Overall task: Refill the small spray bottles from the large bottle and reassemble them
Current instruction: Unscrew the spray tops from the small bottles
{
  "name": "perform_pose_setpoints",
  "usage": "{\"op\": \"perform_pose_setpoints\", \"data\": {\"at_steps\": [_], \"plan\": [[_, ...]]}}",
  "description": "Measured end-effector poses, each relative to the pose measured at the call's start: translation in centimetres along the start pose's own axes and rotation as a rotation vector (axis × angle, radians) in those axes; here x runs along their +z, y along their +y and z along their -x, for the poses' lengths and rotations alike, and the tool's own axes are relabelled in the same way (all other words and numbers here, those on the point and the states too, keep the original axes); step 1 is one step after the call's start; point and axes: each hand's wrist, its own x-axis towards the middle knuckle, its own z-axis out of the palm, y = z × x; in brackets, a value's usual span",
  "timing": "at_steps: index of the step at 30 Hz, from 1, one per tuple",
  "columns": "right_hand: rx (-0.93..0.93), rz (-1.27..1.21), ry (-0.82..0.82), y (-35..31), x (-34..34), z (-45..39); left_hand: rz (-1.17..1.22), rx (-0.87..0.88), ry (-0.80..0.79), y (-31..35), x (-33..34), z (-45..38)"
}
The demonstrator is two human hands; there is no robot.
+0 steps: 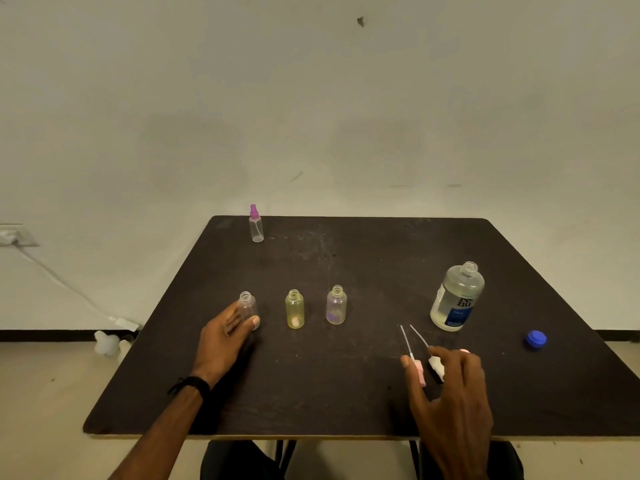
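Our right hand (450,386) reaches open fingers over two spray tops (420,370) while our left hand (221,337) holds the clear small bottle (248,308) on the bench (346,393), and a bump could tip the uncapped large bottle (456,297).

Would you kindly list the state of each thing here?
Large clear bottle: uncapped, upright, partly filled.
Blue cap: off, on table.
Three small bottles in a row: open, upright.
Far pink-topped spray bottle: assembled.
Left hand: holds leftmost bottle.
Right hand: over loose spray heads.
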Motion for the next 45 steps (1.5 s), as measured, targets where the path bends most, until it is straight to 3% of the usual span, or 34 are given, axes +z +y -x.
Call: {"op": "perform_pose_setpoints", "data": {"at_steps": [7, 13, 17, 20, 24, 27, 37, 45], "plan": [[-0.007, -0.189, 0.068, -3.2, -1.7, -2.0, 0.021, -0.058, -0.016, -0.7, -0.4, -0.2], [-0.122, -0.359, 0.149, -9.0, -2.5, -7.4, 0.068, -0.043, -0.020, -0.6, -1.3, -0.4], [-0.210, -0.413, 0.008, -13.6, 0.5, -14.3, 0.225, -0.036, 0.092, -1.4, -3.1, -1.0], [-0.326, -0.316, -0.241, -17.5, 5.2, -19.9, 0.307, -0.038, 0.138, -1.5, -4.7, -2.1], [-0.292, -0.241, -0.566, -22.2, 12.6, -25.8, 0.157, -0.013, 0.209, -1.9, -6.5, -5.3], [-0.238, -0.154, -0.700, -24.4, 17.6, -28.5, 0.114, -0.009, 0.189, -2.2, -7.1, -8.4], [-0.238, -0.131, -0.774, -27.5, 28.6, -31.0, -0.002, 0.045, 0.127, -3.2, -6.5, -17.0], [-0.280, -0.113, -0.768, -27.1, 30.7, -31.4, -0.009, 0.041, 0.094, -4.0, -5.9, -18.7]]}}
